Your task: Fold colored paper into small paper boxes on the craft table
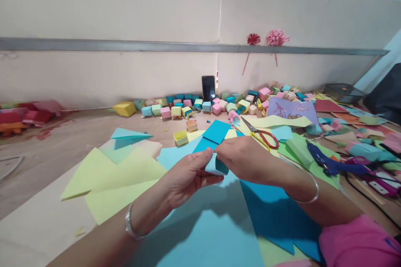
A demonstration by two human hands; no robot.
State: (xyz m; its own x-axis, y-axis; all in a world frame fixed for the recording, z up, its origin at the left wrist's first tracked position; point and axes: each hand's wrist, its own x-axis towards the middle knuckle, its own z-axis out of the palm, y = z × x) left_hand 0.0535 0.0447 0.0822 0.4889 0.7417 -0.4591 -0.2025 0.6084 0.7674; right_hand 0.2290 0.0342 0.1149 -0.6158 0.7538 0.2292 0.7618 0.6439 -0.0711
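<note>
The small light-blue paper box [216, 167] sat between the two hands, above the light-blue sheet [206, 225] that lay beneath the grip. The left hand [191, 171] was clamped on it, thumb over the upper side and fingers below. The right hand [250, 158] had its bent fingertips against the box's right-hand end; whether they pinched the paper could not be told, since the knuckles covered them. The box looked nearly weightless, made of folded paper or thin card, stiff along its creases but soft across the flat walls, so a hard squeeze would likely dent it. It probably offered enough friction not to slip. The best hold seemed to be along the folded edges and corners, with light pressure, leaving the open end free. Just beyond the grip lay dark-blue paper [216, 131]; the scissors [263, 137] lay beyond the right hand, the glue gun [332, 162] farther to its right, and a small yellow box [181, 138] stood on the tabletop [103, 127] beyond the left hand.
</note>
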